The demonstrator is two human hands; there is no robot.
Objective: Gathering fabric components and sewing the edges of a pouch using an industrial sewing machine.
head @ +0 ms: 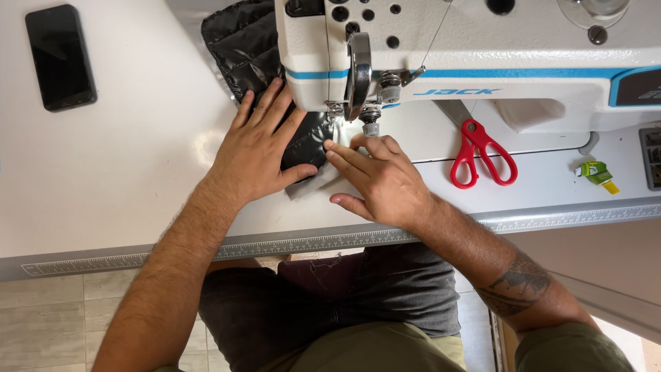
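While both hands press flat and open, I see my left hand (260, 145) spread on the black quilted fabric (244, 48) and my right hand (379, 179) fingering its edge just at the needle (337, 127) of the sewing machine (482, 55). Most fabric lies beyond the machine; I judge the seam well along. Farther right, red scissors (482, 155) rest on the surface (124, 179); far left, a phone (60, 56). No container shows clearly.

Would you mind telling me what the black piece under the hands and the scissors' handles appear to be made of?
The black fabric looks like quilted synthetic cloth, perhaps nylon: it has a slight sheen and stitched ridges. The scissors have glossy red handles, likely plastic, with grey blades that appear to be metal.
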